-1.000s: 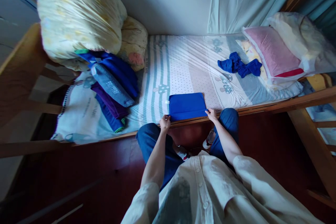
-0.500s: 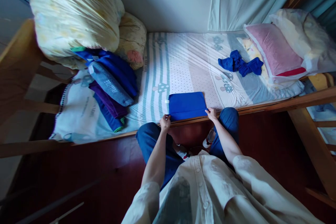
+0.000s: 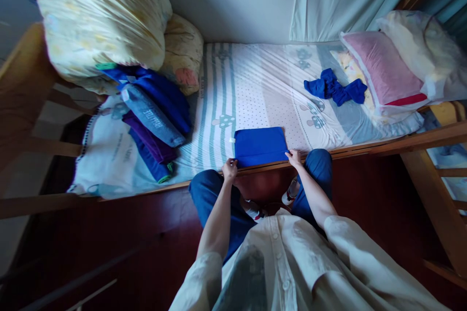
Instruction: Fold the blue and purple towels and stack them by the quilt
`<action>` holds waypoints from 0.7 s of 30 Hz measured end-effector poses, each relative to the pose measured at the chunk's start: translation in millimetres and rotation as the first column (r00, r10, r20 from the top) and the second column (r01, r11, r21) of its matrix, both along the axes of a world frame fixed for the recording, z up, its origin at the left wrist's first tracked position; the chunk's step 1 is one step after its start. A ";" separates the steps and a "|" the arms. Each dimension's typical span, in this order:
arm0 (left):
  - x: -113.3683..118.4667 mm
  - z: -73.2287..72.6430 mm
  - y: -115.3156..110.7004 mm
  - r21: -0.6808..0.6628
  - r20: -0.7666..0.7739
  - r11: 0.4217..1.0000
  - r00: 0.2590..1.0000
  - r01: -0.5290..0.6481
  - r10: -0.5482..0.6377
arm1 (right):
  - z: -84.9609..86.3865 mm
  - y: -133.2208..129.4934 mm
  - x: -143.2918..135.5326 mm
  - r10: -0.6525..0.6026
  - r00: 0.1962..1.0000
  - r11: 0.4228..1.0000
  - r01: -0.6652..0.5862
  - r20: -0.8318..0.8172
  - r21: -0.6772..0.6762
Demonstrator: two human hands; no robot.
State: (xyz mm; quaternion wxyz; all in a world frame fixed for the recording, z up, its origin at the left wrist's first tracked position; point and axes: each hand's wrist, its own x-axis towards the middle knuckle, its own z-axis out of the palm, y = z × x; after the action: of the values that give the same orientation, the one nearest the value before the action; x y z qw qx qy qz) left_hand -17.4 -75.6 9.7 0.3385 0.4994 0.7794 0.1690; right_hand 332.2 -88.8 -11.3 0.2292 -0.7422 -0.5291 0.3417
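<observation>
A blue cloth [image 3: 260,146] lies flat as a rectangle at the bed's front edge, with a small white tag on its left side. My left hand [image 3: 229,169] pinches its near left corner. At the near right corner, my right hand [image 3: 294,158] grips the cloth between thumb and fingers. Farther right on the bed rests a crumpled blue cloth [image 3: 335,88], apart from both hands. To the left lie several folded cloths, among them a grey-blue rolled one [image 3: 153,115] with lettering and a purple one [image 3: 151,138].
A large bagged quilt [image 3: 105,19] and a patterned pillow [image 3: 182,53] sit at the bed's left end. A pink cushion [image 3: 383,65] in clear wrapping lies at the right. Wooden rails [image 3: 408,144] border the bed [image 3: 251,77]; a curtain [image 3: 328,0] hangs behind.
Almost nothing differs. Both hands keep hold of the blue cloth's near corners, and the view has shifted very slightly.
</observation>
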 end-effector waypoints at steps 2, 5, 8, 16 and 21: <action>1.3 0.2 0.4 -0.006 -0.010 1.000 1.000 -0.016 0.016 | 0.0 0.3 -1.0 -0.010 1.000 1.000 0.010 0.004 0.001; 2.9 0.9 1.1 -0.006 -0.014 1.000 1.000 -0.023 0.023 | 1.5 -0.5 -3.0 -0.021 1.000 1.000 0.021 0.000 0.009; 2.3 4.0 -0.7 0.017 -0.005 1.000 1.000 -0.014 0.014 | 7.5 -4.0 -5.6 -0.041 0.999 0.998 0.040 0.029 0.043; 13.7 16.7 -30.2 0.246 -0.158 0.884 0.917 0.397 -0.367 | 35.0 -30.2 -31.2 0.133 0.936 0.938 -0.224 0.325 0.264; 29.4 5.1 -38.5 0.156 -0.285 0.756 0.762 0.636 -0.582 | 35.2 -45.2 -47.5 0.400 0.813 0.848 -0.503 0.423 0.166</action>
State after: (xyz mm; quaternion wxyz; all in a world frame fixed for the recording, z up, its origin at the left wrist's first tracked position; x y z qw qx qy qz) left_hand 12.0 -114.0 14.7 0.2232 0.7798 0.5784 0.0870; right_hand 284.7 -134.0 24.0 0.1350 -0.6061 -0.7665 0.1639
